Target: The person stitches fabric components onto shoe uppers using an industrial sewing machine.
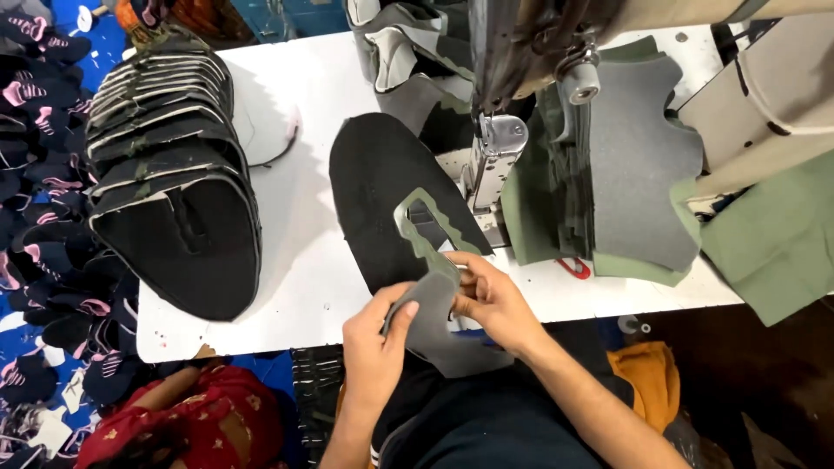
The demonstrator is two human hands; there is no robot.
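Note:
My left hand (375,346) and my right hand (492,300) both pinch a grey, green-edged shoe-upper piece (432,300) at the near edge of the white table (300,287). The piece's cut-out tongue reaches up over a black fabric upper (378,182) that lies flat in front of the sewing machine's needle foot (495,161). The left fingers grip the grey piece's left side; the right fingers hold its upper edge.
A tall fanned stack of black uppers (174,182) fills the table's left. Grey and green cut pieces (634,165) pile to the machine's right, with red-handled snips (573,267) beneath. Black-and-pink parts (43,174) litter the blue floor. A person in red (200,426) sits lower left.

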